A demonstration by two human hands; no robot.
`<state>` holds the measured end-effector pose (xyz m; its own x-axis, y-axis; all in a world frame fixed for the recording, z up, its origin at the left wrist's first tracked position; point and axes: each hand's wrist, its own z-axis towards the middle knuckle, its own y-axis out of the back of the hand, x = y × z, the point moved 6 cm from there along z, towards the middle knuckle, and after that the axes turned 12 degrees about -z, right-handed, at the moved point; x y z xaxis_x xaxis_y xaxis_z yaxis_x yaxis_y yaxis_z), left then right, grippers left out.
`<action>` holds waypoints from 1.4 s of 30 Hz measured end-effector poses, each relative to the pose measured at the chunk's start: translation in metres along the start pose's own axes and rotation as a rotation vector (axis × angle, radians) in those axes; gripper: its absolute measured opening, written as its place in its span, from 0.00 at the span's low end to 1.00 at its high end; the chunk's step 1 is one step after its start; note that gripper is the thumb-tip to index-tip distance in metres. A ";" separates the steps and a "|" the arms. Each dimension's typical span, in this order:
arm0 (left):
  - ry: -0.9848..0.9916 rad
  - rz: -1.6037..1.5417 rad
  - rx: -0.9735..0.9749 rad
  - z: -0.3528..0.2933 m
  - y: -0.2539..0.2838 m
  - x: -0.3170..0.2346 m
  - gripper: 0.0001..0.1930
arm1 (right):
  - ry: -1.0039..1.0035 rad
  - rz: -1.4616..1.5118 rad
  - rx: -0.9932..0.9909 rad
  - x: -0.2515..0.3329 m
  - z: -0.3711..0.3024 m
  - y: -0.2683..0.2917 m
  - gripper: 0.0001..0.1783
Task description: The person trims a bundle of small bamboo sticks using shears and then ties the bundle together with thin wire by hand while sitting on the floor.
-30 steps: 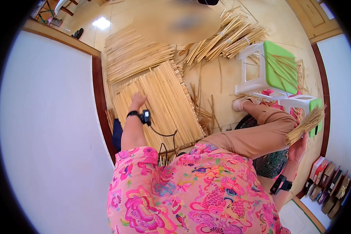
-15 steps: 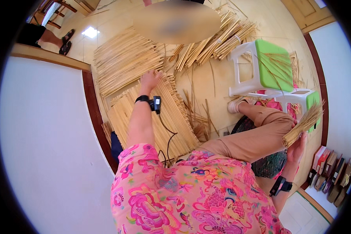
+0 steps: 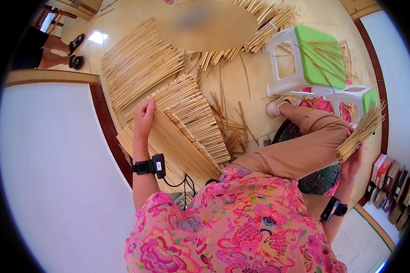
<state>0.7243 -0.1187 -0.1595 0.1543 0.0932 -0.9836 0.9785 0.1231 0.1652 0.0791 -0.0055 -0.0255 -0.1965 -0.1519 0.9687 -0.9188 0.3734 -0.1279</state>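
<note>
My left hand (image 3: 145, 117) is closed on the edge of a smooth straw mat (image 3: 173, 141), whose flap stands raised at a slant. Beside and under that flap lies a layer of stalks with ragged cut ends (image 3: 200, 123). My right hand (image 3: 352, 161) grips a short bundle of straw (image 3: 359, 134) over my right knee. The bundle's cut ends are tied close together and its wispy tips fan out up and to the right. Part of the right hand is hidden behind it.
Another mat of stalks (image 3: 139, 63) lies flat at the far left. Loose stalk bundles (image 3: 266, 34) lie at the back. A green-topped stool (image 3: 321, 52) with straw on it stands right, near a second stool (image 3: 370, 101). Books (image 3: 392, 182) line the right wall. Another person's sandalled feet (image 3: 76, 52) are far left.
My left hand has moved left and nearer to me, drawing the mat's edge over and baring the stalk layer beside it. My right hand still holds the straw bundle.
</note>
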 end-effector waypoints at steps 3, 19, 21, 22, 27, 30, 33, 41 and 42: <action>-0.012 -0.063 -0.111 -0.010 0.001 -0.003 0.17 | -0.005 0.016 0.014 -0.001 0.001 0.003 0.32; -0.026 0.142 -0.297 0.021 0.027 0.022 0.24 | 0.010 0.047 0.015 0.000 0.002 0.003 0.32; 0.004 0.295 -0.299 0.043 0.016 0.042 0.26 | 0.013 0.049 0.004 0.000 0.002 0.003 0.31; 0.013 0.363 -0.278 0.058 0.008 0.052 0.27 | 0.015 0.046 -0.004 0.000 0.002 0.004 0.31; 0.138 0.549 -0.104 0.093 -0.031 0.110 0.31 | 0.021 0.004 -0.006 0.001 0.002 0.003 0.31; 0.153 0.577 -0.012 0.103 -0.049 0.130 0.32 | 0.027 0.013 -0.016 0.001 0.003 0.002 0.31; 0.241 0.588 0.062 0.097 -0.057 0.138 0.31 | 0.018 0.003 -0.025 0.001 0.003 0.002 0.31; -0.349 0.803 -0.238 -0.012 -0.018 0.021 0.21 | 0.028 0.067 0.040 0.002 0.003 -0.006 0.27; -0.392 0.679 -0.269 -0.029 -0.003 0.001 0.21 | 0.011 0.056 0.049 0.002 0.004 -0.008 0.26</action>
<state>0.7175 -0.0905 -0.1588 0.7852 -0.1129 -0.6088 0.5966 0.4011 0.6951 0.0852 -0.0122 -0.0231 -0.2443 -0.1221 0.9620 -0.9223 0.3356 -0.1916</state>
